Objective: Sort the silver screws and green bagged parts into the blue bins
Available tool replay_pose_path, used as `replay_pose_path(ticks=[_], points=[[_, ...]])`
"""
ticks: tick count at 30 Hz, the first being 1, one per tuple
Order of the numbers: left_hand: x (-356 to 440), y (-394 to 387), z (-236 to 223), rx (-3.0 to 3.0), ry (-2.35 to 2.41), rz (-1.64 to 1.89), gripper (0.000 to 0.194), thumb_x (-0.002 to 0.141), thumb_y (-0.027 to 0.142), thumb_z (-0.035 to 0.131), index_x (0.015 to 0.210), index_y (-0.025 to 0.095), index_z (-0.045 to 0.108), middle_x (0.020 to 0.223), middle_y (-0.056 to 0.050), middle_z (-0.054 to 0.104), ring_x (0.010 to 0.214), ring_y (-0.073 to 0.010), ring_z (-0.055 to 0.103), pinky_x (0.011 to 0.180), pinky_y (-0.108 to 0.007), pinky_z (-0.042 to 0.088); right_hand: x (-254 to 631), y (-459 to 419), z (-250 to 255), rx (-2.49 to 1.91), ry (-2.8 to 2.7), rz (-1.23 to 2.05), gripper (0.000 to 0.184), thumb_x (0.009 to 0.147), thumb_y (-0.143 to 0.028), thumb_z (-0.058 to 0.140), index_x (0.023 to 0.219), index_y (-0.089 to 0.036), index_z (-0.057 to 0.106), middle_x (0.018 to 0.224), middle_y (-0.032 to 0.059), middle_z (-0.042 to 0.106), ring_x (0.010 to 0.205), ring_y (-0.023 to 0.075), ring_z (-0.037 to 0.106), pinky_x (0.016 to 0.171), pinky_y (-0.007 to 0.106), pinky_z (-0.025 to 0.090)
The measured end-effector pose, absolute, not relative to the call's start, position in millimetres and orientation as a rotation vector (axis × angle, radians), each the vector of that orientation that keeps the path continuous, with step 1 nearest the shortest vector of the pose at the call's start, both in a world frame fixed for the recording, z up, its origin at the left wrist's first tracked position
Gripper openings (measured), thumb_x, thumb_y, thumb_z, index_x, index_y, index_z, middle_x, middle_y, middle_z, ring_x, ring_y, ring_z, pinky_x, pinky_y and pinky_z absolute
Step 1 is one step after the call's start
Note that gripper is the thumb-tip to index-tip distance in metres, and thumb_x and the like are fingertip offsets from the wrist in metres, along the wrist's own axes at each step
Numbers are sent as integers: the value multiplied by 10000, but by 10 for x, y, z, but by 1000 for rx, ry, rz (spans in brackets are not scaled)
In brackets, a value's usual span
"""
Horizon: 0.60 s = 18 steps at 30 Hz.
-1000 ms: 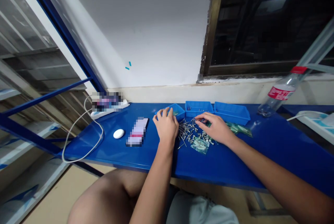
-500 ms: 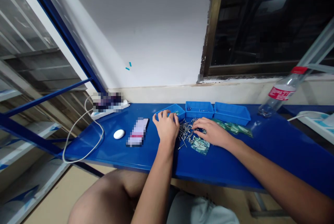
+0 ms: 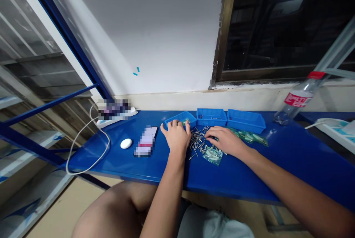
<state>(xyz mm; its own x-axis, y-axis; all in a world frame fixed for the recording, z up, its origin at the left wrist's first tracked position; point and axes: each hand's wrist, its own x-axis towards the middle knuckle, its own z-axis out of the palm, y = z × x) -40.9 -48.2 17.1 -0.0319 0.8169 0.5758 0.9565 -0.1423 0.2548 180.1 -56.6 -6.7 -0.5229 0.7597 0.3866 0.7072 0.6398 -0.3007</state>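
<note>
A heap of small metal screws (image 3: 198, 140) lies on the blue table (image 3: 249, 171) in front of three small blue trays (image 3: 212, 116). My left hand (image 3: 176, 135) rests palm down beside the heap's left edge, fingers spread and reaching the leftmost tray (image 3: 177, 118). My right hand (image 3: 226, 140) lies over the right side of the heap with fingers curled down onto the screws; what they pinch, if anything, is hidden. A clear plastic bag (image 3: 212, 154) lies just below the heap.
A phone (image 3: 146, 142), a white oval object (image 3: 126, 143) and a power strip with white cable (image 3: 116, 114) lie to the left. More plastic bags (image 3: 249, 136) sit right of the trays. A water bottle (image 3: 296, 99) leans at the far right.
My right hand drew back from the middle tray toward me and to the left over the screws. My left hand slid slightly nearer, off the leftmost tray's rim.
</note>
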Motion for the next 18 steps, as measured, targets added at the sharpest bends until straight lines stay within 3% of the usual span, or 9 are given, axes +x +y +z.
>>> replay_pose_path(ticks=[7, 12, 15, 18], points=[[-420, -478, 128, -2019, -1910, -886, 517, 1074, 463, 366, 961, 195, 793, 1043, -146, 785, 1238, -369, 583, 1229, -713, 100, 1802, -544, -98, -1145, -2405, 135, 198, 978, -167, 605, 1055, -247, 769, 1090, 58, 786, 1024, 258, 708, 914, 409, 547], [-415, -493, 173, -2037, -1806, -969, 397, 1067, 407, 423, 1091, 192, 756, 1201, -141, 745, 1387, -375, 486, 1261, -690, 73, 1790, -534, -73, -1095, -2459, 74, 164, 954, -153, 625, 1002, -240, 755, 1015, 58, 784, 986, 262, 679, 900, 427, 522], [-378, -502, 210, -2279, -1540, -1091, 302, 1052, 304, 465, 1192, 206, 714, 1289, -115, 706, 1438, -330, 450, 1272, -577, 224, 1782, -526, -61, -1065, -2451, 64, 141, 929, -139, 629, 961, -235, 727, 962, 58, 765, 971, 265, 657, 884, 421, 517], [-316, -507, 202, -2599, -1270, -1157, 283, 1040, 232, 465, 1207, 208, 693, 1241, -111, 706, 1299, -284, 567, 1153, -469, 427, 1771, -536, -41, -1083, -2366, 46, 138, 911, -126, 598, 929, -231, 686, 919, 61, 729, 927, 258, 650, 850, 401, 519]])
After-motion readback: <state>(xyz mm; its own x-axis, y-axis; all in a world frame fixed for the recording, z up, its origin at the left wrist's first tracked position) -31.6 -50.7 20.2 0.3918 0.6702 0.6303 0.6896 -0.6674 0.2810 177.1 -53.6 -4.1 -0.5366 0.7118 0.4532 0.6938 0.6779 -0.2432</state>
